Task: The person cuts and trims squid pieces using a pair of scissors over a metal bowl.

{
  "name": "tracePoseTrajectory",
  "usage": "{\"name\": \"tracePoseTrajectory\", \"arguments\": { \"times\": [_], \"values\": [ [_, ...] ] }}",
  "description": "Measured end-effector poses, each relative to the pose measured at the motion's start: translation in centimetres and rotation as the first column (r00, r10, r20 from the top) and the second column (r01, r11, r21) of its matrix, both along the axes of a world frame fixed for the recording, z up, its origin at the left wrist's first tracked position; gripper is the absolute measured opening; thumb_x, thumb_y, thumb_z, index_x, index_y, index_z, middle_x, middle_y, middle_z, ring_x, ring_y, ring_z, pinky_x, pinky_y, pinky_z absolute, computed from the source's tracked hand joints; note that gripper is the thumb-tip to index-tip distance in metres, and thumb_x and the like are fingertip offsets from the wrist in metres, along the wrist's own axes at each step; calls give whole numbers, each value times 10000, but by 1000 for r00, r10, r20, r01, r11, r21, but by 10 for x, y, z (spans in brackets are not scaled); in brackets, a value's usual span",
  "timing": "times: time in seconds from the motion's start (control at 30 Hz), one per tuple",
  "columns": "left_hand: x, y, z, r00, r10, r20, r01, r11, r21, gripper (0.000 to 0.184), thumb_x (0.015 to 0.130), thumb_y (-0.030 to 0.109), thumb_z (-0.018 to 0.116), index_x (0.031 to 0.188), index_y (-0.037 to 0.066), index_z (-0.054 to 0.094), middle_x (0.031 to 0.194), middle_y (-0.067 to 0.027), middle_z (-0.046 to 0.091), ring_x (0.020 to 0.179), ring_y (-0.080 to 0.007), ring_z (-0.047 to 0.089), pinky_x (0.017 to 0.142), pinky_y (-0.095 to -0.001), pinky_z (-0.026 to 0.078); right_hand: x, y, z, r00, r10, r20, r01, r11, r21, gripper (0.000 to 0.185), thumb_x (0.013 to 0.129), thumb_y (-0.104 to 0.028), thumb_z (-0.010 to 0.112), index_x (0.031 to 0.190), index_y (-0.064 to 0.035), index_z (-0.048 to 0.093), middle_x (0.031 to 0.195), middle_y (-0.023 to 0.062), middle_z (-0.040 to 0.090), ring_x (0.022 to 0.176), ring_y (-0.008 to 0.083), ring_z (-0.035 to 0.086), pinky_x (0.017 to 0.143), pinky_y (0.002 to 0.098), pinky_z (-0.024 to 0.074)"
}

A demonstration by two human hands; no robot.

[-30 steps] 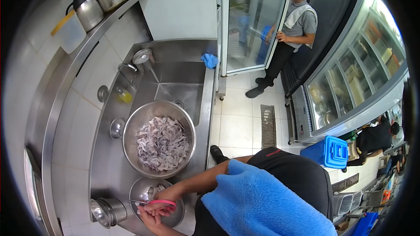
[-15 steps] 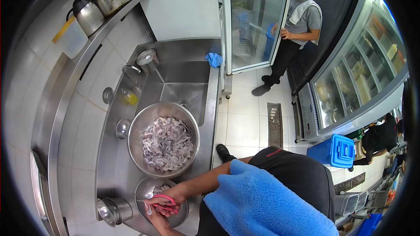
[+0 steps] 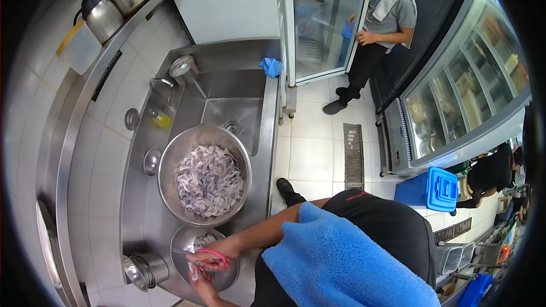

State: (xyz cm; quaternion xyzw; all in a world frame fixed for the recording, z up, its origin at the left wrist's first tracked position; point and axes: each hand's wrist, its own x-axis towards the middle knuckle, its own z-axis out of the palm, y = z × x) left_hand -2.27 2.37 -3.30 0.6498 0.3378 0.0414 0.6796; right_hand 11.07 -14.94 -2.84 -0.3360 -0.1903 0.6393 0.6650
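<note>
My right hand (image 3: 226, 247) is closed around pink-handled scissors (image 3: 220, 257), whose blades point left over a small steel bowl (image 3: 232, 277). Just below it, my left hand (image 3: 203, 287) pinches a pale, slippery strip (image 3: 194, 273) that looks like squid. More such pieces (image 3: 203, 241) lie inside the small bowl, partly hidden by my right hand. Beside it stands a large steel bowl (image 3: 247, 162) heaped with greyish-white squid-like pieces (image 3: 208, 182).
A steel sink (image 3: 239, 111) with a faucet (image 3: 161, 81) lies past the large bowl. Stacked steel containers (image 3: 149, 270) stand by the wall. A blue towel (image 3: 341, 258) hangs over my shoulder. Another person (image 3: 389, 20) stands at a glass-door fridge (image 3: 318, 28); a blue bin (image 3: 424, 190) sits on the floor.
The whole view has shifted slightly. My right hand with the scissors has turned, and the blades now show to the left above my left hand. The other person stays at the fridge door.
</note>
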Motion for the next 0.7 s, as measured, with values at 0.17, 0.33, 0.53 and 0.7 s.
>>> {"name": "tracePoseTrajectory", "arguments": {
  "times": [0.17, 0.33, 0.53, 0.7],
  "values": [
    [-8, 49, -26, 862, -315, -397, 507, 539, 673, 334, 916, 147, 694, 1175, -53, 627, 895, -167, 707, 796, -319, 665, 746, -418, 527, 22, -17, 18, 994, 5, 112, 3, 998, -64, 797, 917, -856, 476, 697, -92, 545, 599, 24, 505, 442, 105, 477, 388, 266, 366],
    [13, 36, -30, 901, -136, -412, 429, 422, 799, 418, 848, 89, 701, 1246, -27, 645, 1136, -270, 719, 1025, -439, 690, 916, -451, 528, 8, -31, 19, 974, 44, 223, 13, 969, -247, 787, 917, -842, 502, 695, -92, 582, 613, 27, 554, 461, 113, 522, 414, 271, 407],
    [26, 32, -12, 858, -159, -489, 493, 522, 696, 373, 875, 115, 693, 1214, -30, 641, 1148, -283, 697, 1105, -446, 669, 987, -465, 504, 1, -23, -14, 892, 11, 451, 143, 941, -306, 756, 908, -782, 594, 799, -39, 686, 696, 69, 670, 533, 166, 633, 481, 329, 487],
    [22, 28, -4, 922, -218, -319, 386, 494, 779, 428, 886, 81, 674, 1286, -36, 581, 1208, -303, 663, 1133, -445, 655, 1005, -471, 494, 3, -11, -6, 336, -74, 939, 433, 897, -85, 485, 914, -512, 741, 1016, -39, 720, 898, 148, 739, 840, 323, 734, 727, 417, 574]
  ]
}}
